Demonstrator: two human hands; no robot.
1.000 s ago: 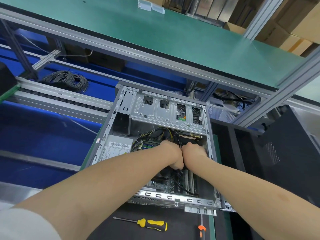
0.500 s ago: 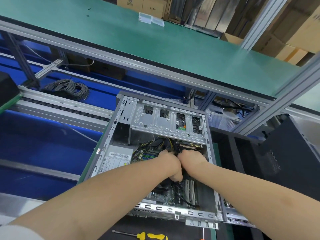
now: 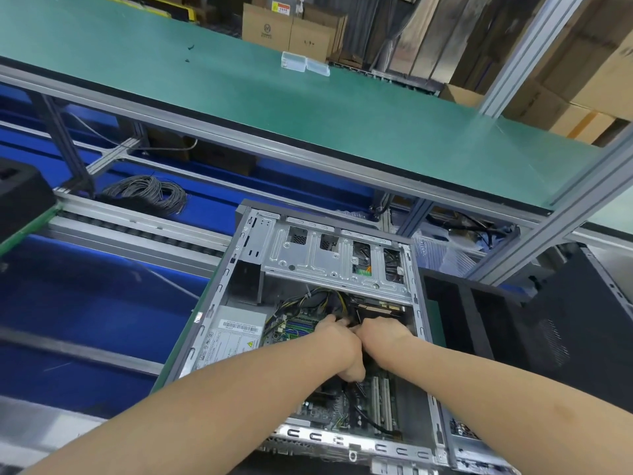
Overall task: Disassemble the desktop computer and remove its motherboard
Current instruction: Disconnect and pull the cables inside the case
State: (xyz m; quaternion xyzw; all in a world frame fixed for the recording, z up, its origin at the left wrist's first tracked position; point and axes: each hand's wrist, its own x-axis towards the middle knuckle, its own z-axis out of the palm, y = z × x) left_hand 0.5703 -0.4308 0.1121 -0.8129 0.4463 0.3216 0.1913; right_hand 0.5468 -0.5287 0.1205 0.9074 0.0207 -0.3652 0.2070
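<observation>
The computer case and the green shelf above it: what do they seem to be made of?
Computer case: looks like bare sheet steel, silvery grey with a dull sheen; stamped holes, ribs and folded edges suggest it. Green shelf: seems a matte rubbery or vinyl mat, flat green with a black edge; its frame looks like extruded aluminium, pale grey and grooved.

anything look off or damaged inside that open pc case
Nothing stands out: the computer case lies open, its wires loosely bunched. The left hand and right hand meet over the motherboard, hiding what they work on.
</observation>
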